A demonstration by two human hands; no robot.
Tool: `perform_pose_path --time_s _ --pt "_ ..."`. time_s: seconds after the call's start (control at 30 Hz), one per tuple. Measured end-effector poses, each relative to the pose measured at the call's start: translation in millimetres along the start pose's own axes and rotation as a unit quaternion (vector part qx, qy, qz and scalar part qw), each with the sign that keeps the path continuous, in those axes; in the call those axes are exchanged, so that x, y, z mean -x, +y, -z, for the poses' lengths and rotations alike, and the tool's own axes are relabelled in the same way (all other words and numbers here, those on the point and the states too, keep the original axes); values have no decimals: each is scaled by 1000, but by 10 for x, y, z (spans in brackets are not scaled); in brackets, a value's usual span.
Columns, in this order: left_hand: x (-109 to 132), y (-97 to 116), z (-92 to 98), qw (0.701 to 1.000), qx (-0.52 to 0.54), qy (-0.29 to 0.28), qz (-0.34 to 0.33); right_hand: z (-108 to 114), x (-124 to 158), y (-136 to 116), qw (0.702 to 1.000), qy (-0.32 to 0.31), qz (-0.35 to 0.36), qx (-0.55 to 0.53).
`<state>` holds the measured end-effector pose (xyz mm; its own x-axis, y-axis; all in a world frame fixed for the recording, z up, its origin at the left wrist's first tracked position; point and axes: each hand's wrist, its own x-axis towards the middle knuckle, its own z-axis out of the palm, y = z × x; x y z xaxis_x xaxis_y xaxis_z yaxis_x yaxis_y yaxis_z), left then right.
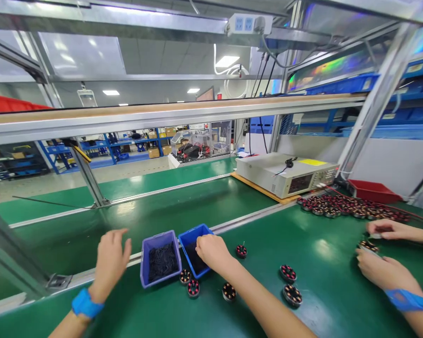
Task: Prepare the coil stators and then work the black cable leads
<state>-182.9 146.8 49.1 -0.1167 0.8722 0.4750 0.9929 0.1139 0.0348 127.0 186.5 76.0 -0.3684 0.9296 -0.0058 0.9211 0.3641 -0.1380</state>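
Observation:
My left hand (pixel 112 259), with a blue band at the wrist, hovers left of the purple bin (pixel 144 263); its fingers are apart and hold nothing visible. Small black pieces (pixel 162 261) fill much of that bin. Over the blue bin (pixel 193 231) my right hand (pixel 213 252) is closed, its fingers curled downward. Whatever they hold, if anything, is hidden. Dark pieces also lie in the blue bin. Near the bins are small round motor stators with copper or reddish coils: one stator (pixel 193 288) below, another stator (pixel 229 291) under my right forearm.
At the right, a co-worker's hands (pixel 384 270) handle another stator (pixel 368 246). Behind them lie a heap of stators (pixel 352 207) and a red tray (pixel 373 191). A grey bench instrument (pixel 285 173) stands at the back. Metal frame posts (pixel 88 173) and a low rail (pixel 246 219) cross the green bench.

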Motion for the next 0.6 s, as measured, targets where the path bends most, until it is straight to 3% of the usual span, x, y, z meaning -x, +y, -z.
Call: perform_pose_path --time_s 0.03,0.07,0.13,0.2,0.27,0.43,0.6 --pt "160 197 66 998 23 -9 -52 3 2 -12 1000 5 3 -6" --pt "337 414 122 986 76 -22 -144 12 6 -26 1000 12 6 -12" --pt "685 861 188 942 143 -74 -296 52 26 -57 999 32 15 -24" --pt "943 1229 180 936 155 -65 -310 117 76 -80 997 60 23 -36" --pt "1064 1446 126 947 153 -52 -277 190 174 -88 994 93 30 -48" --pt "999 1480 58 941 208 -74 -256 259 640 -60 982 157 51 -89" --pt "1132 1416 59 933 202 -129 -268 20 1199 -8 976 162 68 -131"
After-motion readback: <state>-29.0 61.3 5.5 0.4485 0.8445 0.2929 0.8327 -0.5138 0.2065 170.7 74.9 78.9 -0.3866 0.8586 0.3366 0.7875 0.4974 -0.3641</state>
